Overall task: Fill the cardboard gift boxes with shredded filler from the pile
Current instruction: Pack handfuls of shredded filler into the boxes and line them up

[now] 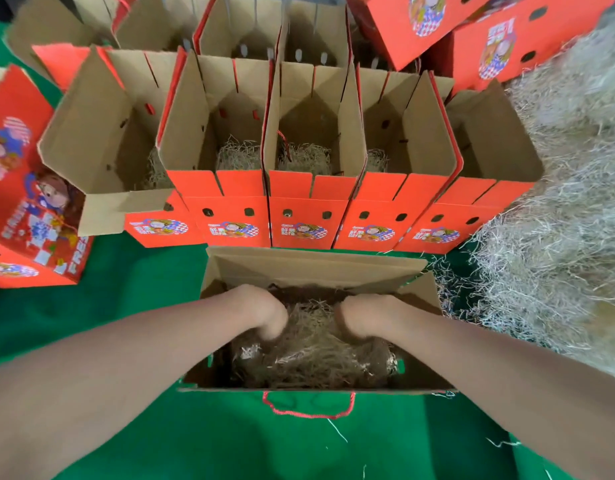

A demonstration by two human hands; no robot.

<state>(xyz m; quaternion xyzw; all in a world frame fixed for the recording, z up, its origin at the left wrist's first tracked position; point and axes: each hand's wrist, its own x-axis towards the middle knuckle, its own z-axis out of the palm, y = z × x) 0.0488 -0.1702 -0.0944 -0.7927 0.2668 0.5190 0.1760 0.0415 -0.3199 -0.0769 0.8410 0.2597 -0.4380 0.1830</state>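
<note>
two hands, the left hand (264,311) and the right hand (359,315), are pushed knuckles-up into the shredded filler (313,355) inside the nearest open box (316,268), which stands on the green cloth (126,306) with a red cord handle (309,412) at its near wall. their fingers are buried in the strands, so i cannot tell whether they are spread or gripping. five more open boxes (308,206) stand in a row just behind, four showing some filler at the bottom, and the big pile (558,237) lies to the right.
</note>
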